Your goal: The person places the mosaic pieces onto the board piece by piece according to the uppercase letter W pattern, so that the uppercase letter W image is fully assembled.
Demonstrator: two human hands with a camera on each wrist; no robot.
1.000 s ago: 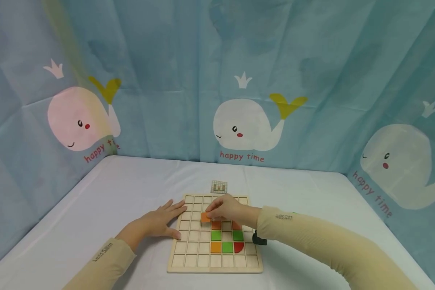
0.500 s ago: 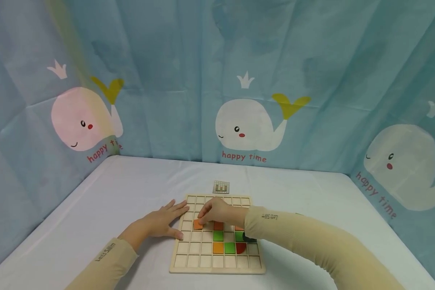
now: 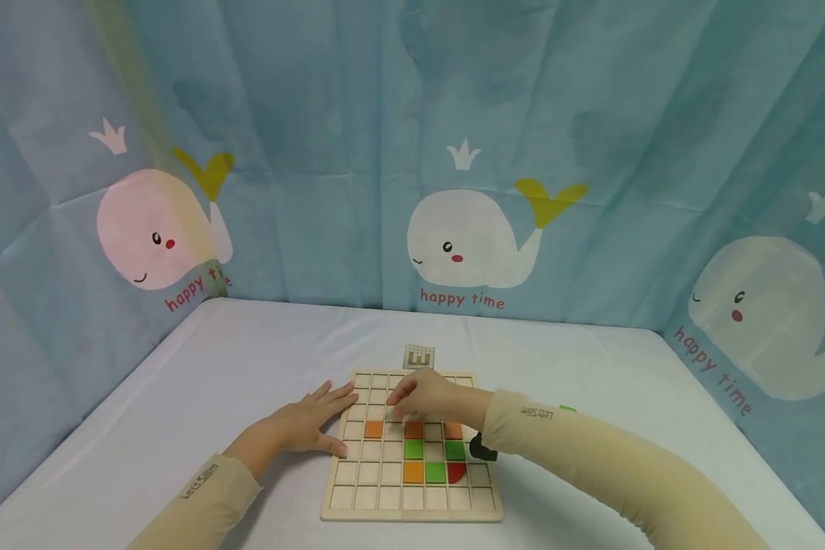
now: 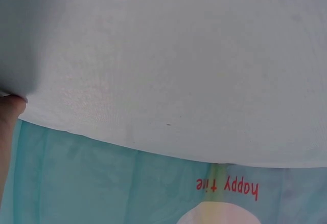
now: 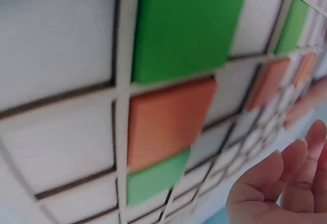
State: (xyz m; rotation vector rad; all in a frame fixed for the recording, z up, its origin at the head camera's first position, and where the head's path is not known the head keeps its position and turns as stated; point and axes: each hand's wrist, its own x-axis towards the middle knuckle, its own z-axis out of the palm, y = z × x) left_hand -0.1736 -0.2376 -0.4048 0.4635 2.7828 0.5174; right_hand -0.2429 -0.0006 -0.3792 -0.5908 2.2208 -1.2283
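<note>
My left hand lies with spread fingers at the left edge of a wooden grid board; fingertips and thumb rest on its rim. Above the board's far half is my right hand, fingers loosely bent and holding nothing, as the right wrist view also shows. An orange square tile sits in a cell left of that hand. In the same row are two orange-red tiles. Nearer me are green tiles, a yellow-orange tile and a red round-sided tile. My right hand hides some far cells.
A small patterned card lies behind the board on the white tabletop. Part of a green piece shows beyond my right sleeve. A blue whale-print curtain stands around the table.
My right hand brought the orange tile leftward and down into a cell, let it go, and moved back up and right. The left hand stayed on the board's edge.
</note>
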